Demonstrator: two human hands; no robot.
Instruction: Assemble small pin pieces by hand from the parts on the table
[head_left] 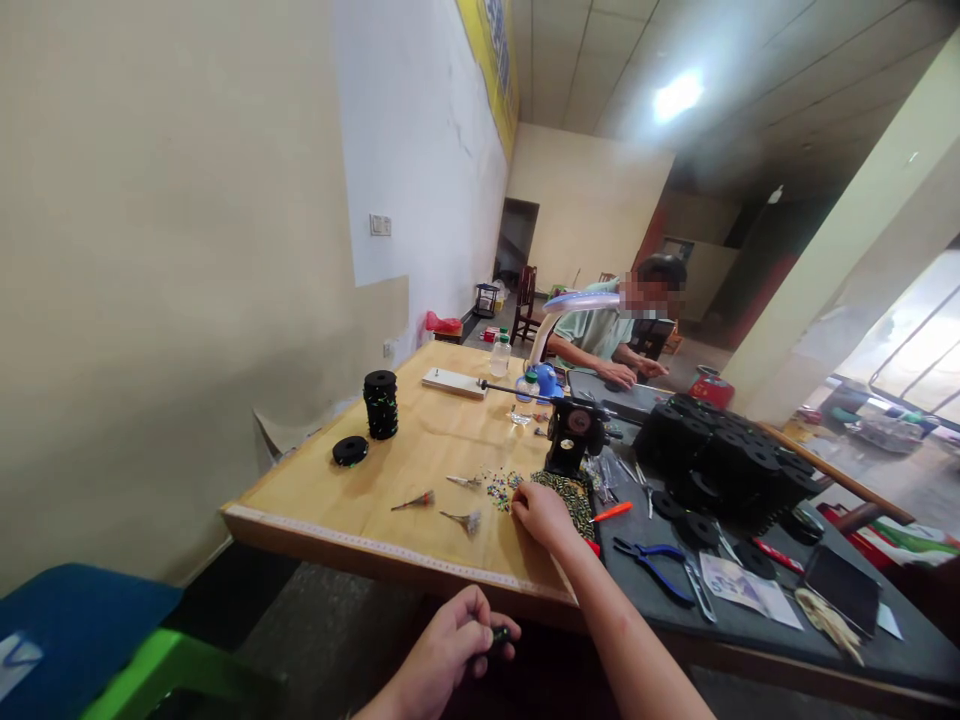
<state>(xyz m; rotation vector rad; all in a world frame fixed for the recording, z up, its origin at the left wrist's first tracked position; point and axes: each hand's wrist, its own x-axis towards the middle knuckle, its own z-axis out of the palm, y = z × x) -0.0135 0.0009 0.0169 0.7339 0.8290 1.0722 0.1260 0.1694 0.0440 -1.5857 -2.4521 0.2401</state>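
My left hand point(454, 640) is below the table's front edge, its fingers closed around a small black piece point(501, 634) with a light spot on it. My right hand point(544, 515) rests at the tabletop with fingers curled together, touching the edge of a scatter of small coloured beads point(499, 490). Whatever is between those fingertips is hidden. Beside it lies a mat of dark and gold beads point(570, 497), under a black clamp-like vise point(574, 435) with a long thin rod. Left of the beads lie feathery brush-like pieces point(466, 521) and a thin pointed tool point(463, 482).
Black foam spools stand in a stack point(381, 405), with one flat spool point(350, 451) nearby. Blue-handled pliers point(660, 568), an orange-handled tool point(613, 511) and a heap of black spools point(712, 450) cover the dark mat. Across the table sits another person point(592, 335) beside a lamp point(577, 302).
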